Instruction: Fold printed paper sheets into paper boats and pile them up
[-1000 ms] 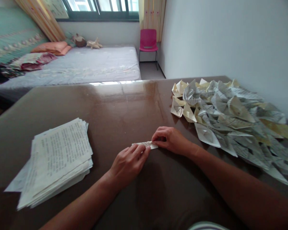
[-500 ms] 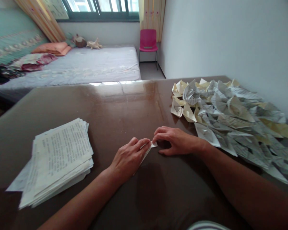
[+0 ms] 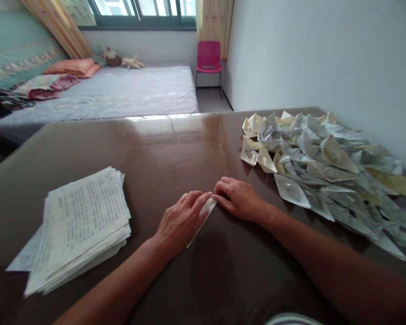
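Observation:
A small folded piece of printed paper (image 3: 205, 214) lies on the dark brown table (image 3: 162, 149) near its front middle. My left hand (image 3: 181, 221) lies flat over it, fingers pressed down along the fold, so most of the paper is hidden. Just to its right, my right hand (image 3: 238, 198) has its fingers curled and pinches the paper's upper tip against the table. The two hands touch at their fingertips.
A thick stack of printed sheets (image 3: 81, 221) lies at the left. A big heap of folded paper boats (image 3: 321, 162) covers the table's right side by the white wall. Beyond the table stand a bed (image 3: 115, 92) and a pink chair (image 3: 209, 58).
The folded paper has turned from lying crosswise to slanting under my left hand. Both hands have closed in on it and my right hand has drawn in toward the left one.

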Tool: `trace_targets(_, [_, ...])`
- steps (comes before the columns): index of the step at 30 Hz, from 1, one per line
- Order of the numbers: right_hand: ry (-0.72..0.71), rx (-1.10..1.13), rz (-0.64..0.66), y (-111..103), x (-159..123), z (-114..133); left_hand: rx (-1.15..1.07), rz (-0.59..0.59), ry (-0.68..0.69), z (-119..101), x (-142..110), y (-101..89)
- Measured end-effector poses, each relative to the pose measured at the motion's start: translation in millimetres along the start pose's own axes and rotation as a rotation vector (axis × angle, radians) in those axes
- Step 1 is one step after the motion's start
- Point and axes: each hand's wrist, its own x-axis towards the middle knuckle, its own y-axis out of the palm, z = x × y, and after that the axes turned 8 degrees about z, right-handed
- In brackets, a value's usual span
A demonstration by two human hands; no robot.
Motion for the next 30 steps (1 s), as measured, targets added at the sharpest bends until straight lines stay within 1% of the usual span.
trace_targets(3, [0.036,-0.02,-0.016,1,0,5,0.064,0.006,0.038,-1,-2,-1.2])
trace_targets(5, [0.048,0.003,-0.027,2,-1,5,0.096,-0.002,0.035,-2,-2,-2.7])
trace_targets(6, [0.037,0.023,-0.026,2,-1,3,0.104,-0.013,0.02,-2,-2,-3.6])
trace_targets(8, [-0.028,0.07,-0.011,3,-2,0,0.101,-0.024,-0.02,-3,-2,-5.9])
trace_targets(11, [-0.135,0.136,0.006,3,-4,-7,0.06,0.034,-0.074,-3,0,-10.3])
trace_targets(13, [-0.158,0.172,0.004,4,-5,-10,0.015,0.076,-0.112,-2,1,-13.2])
trace_targets(17, [-0.169,0.206,0.009,5,-5,-11,-0.092,0.103,-0.169,0,3,-16.4])
trace_targets(20, [-0.17,0.2,0.014,5,-5,-10,-0.118,0.122,-0.199,-2,4,-17.2])
trace_targets(26, [-0.151,0.174,0.044,3,-6,-5,-0.144,0.164,-0.205,-5,3,-18.8])
trace_targets(30, [-0.173,0.197,0.084,1,-7,-6,-0.176,0.18,-0.203,-9,1,-18.3])
